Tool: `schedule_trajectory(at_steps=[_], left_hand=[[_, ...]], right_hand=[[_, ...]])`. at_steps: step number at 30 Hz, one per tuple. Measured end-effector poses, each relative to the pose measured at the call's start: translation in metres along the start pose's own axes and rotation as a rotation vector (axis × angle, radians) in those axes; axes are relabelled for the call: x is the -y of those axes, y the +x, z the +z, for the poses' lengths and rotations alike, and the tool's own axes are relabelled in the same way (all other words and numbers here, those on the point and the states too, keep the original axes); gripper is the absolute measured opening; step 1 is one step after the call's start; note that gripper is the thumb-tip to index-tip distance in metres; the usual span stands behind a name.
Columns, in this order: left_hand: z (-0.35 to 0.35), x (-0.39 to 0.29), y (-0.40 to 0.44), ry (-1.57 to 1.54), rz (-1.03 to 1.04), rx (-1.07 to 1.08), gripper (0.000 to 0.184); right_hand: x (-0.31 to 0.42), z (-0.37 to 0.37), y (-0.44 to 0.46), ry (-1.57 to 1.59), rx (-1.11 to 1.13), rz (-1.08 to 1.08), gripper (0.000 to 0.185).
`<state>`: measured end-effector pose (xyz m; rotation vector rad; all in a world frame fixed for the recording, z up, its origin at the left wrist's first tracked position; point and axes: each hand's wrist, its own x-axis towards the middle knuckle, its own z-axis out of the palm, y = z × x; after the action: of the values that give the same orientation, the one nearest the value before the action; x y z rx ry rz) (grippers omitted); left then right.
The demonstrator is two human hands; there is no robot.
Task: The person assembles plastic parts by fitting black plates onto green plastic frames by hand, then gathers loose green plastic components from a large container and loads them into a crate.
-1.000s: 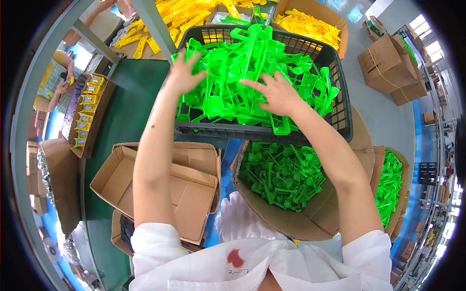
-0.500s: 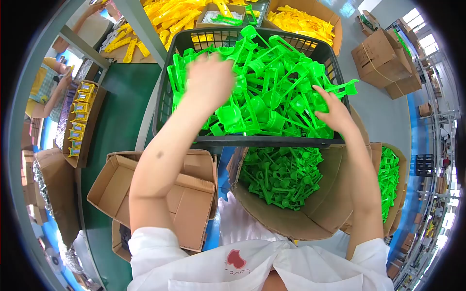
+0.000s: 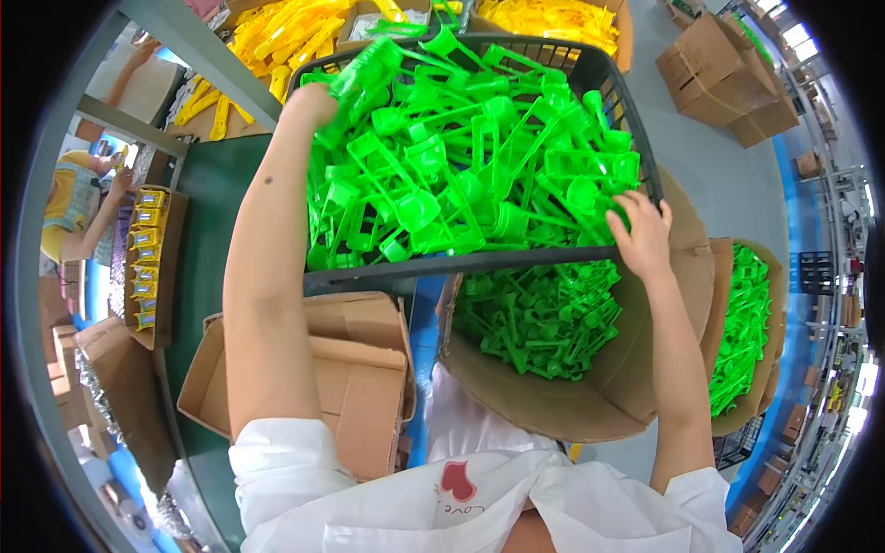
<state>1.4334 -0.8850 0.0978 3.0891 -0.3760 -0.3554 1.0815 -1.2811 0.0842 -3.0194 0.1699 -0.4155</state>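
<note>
A black plastic crate (image 3: pixel 479 264) is heaped with bright green plastic pieces (image 3: pixel 461 184) that have long handles and cup-like ends. My left hand (image 3: pixel 316 105) is at the crate's far left corner, against a raised clump of green pieces (image 3: pixel 369 78). Its fingers are hidden there, so I cannot see whether they grip anything. At the near right corner, my right hand (image 3: pixel 643 232) rests beside the heap and the crate's side, fingers apart and bent, with nothing visibly held.
Below the crate, a cardboard box (image 3: pixel 590 405) contains more green pieces. Another box (image 3: pixel 774 341) of them stands at right. Cardboard trays (image 3: pixel 359 369) lie at left. Yellow pieces (image 3: pixel 295 37) are piled behind. At far left, a person (image 3: pixel 83 207) works beside a box of yellow items (image 3: pixel 147 258).
My left hand has moved left from the heap to the crate's far left corner, where green pieces are now raised. My right hand has shifted slightly down, and the heap looks more spread out.
</note>
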Motion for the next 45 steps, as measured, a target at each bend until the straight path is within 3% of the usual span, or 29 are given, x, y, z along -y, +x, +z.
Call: schedule_trajectory(at_steps=[1, 4, 5, 8, 10, 11, 12, 14, 15, 18, 19, 21, 22, 23, 24, 25, 26, 27, 28, 29, 30, 32, 33, 34, 35, 37, 41, 44, 45], left_hand=[[0.003, 0.009, 0.004, -0.186, -0.079, -0.056, 0.053], [0.017, -0.007, -0.001, -0.241, 0.071, -0.091, 0.051], [0.019, -0.016, -0.009, -0.282, 0.122, -0.011, 0.057], [-0.016, -0.040, -0.081, -0.229, 0.221, -0.044, 0.070], [-0.016, -0.016, -0.083, -0.396, 0.140, -0.389, 0.064], [-0.012, 0.007, -0.075, -0.357, 0.058, -0.528, 0.070], [-0.002, 0.016, -0.075, -0.290, -0.228, -0.519, 0.077], [0.070, 0.086, -0.023, -0.866, 0.078, -0.380, 0.077], [0.076, 0.071, -0.042, -0.575, 0.017, -0.406, 0.061], [0.094, 0.126, -0.013, 0.395, 0.461, -0.313, 0.049], [0.096, 0.155, 0.012, 0.176, 0.549, -0.353, 0.042], [0.081, 0.127, 0.008, -0.401, 0.462, -0.269, 0.029], [0.058, 0.107, 0.007, -0.199, 0.439, -0.462, 0.029], [0.035, 0.086, 0.006, 0.001, 0.376, -0.654, 0.029], [0.009, 0.023, -0.050, -0.020, 0.393, -0.937, 0.028], [-0.017, -0.042, -0.107, -0.041, 0.394, -1.221, 0.030], [-0.034, -0.150, -0.177, -0.665, 0.328, -1.251, 0.027], [-0.028, -0.191, -0.209, -0.855, 0.540, -1.294, 0.025], [-0.016, -0.217, -0.243, -0.605, 0.725, -1.218, 0.027], [0.014, -0.251, -0.275, -0.672, 0.994, -0.826, 0.022], [0.044, -0.285, -0.307, -0.746, 1.137, -0.381, 0.020], [0.121, -0.340, -0.335, -0.682, 0.982, 0.127, 0.027], [0.161, -0.368, -0.348, -0.607, 0.874, 0.337, 0.032], [0.222, -0.366, -0.342, -0.603, 0.656, 0.499, 0.043], [0.283, -0.364, -0.336, -0.584, 0.426, 0.632, 0.055], [0.416, -0.337, -0.310, -0.535, 0.066, 0.729, 0.074], [0.520, -0.300, -0.263, -0.416, -0.548, 0.872, 0.118], [0.603, -0.264, -0.248, -0.648, -0.437, 0.880, 0.124], [0.611, -0.264, -0.243, -0.705, -0.393, 0.903, 0.126]], right_hand=[[-0.001, 0.000, 0.000, 0.027, 0.008, 0.028, 0.031], [0.001, 0.002, 0.001, 0.084, -0.102, 0.022, 0.022], [0.002, 0.001, 0.000, 0.106, -0.122, 0.018, 0.021], [0.001, -0.003, -0.004, 0.196, -0.248, -0.022, 0.018], [-0.001, -0.006, -0.005, 0.210, -0.394, -0.064, 0.021], [-0.007, -0.006, -0.007, 0.208, -0.489, 0.007, 0.025], [-0.014, -0.002, -0.009, 0.205, -0.582, 0.077, 0.029], [-0.026, 0.025, -0.019, 0.359, -0.518, 0.368, 0.036], [-0.027, 0.036, -0.023, 0.436, -0.482, 0.518, 0.039], [-0.019, 0.014, -0.013, 0.639, -0.387, 0.462, 0.047], [-0.010, 0.001, -0.007, 0.803, -0.335, 0.396, 0.047], [-0.010, 0.002, -0.007, 0.723, -0.321, 0.232, 0.048], [-0.009, 0.009, -0.016, 0.528, -0.404, 0.241, 0.048], [-0.017, 0.011, -0.023, 0.949, -0.235, 0.339, 0.058], [-0.019, -0.009, -0.024, 1.559, 0.074, 0.405, 0.072], [-0.034, -0.006, -0.035, 1.794, 0.043, 0.383, 0.063], [-0.051, 0.002, -0.044, 2.031, 0.010, 0.342, 0.055], [-0.066, 0.013, -0.057, 1.939, -0.109, 0.435, 0.055], [-0.085, 0.031, -0.077, 1.850, -0.217, 0.530, 0.054], [-0.107, 0.056, -0.098, 1.762, -0.326, 0.617, 0.054], [-0.135, 0.099, -0.127, 1.569, -0.336, 0.846, 0.046], [-0.194, 0.212, -0.212, 1.142, -0.085, 1.213, 0.047], [-0.209, 0.234, -0.248, 0.937, 0.148, 1.288, 0.052], [-0.238, 0.298, -0.300, 0.740, 0.221, 1.278, 0.060], [-0.237, 0.263, -0.299, 0.724, 0.512, 1.236, 0.078], [-0.258, 0.298, -0.324, 0.480, 0.516, 1.176, 0.088], [-0.312, 0.388, -0.348, 0.365, 0.371, 1.012, 0.096], [-0.327, 0.423, -0.337, 0.343, 0.520, 0.980, 0.095], [-0.337, 0.429, -0.332, 0.516, 0.720, 0.983, 0.107]])
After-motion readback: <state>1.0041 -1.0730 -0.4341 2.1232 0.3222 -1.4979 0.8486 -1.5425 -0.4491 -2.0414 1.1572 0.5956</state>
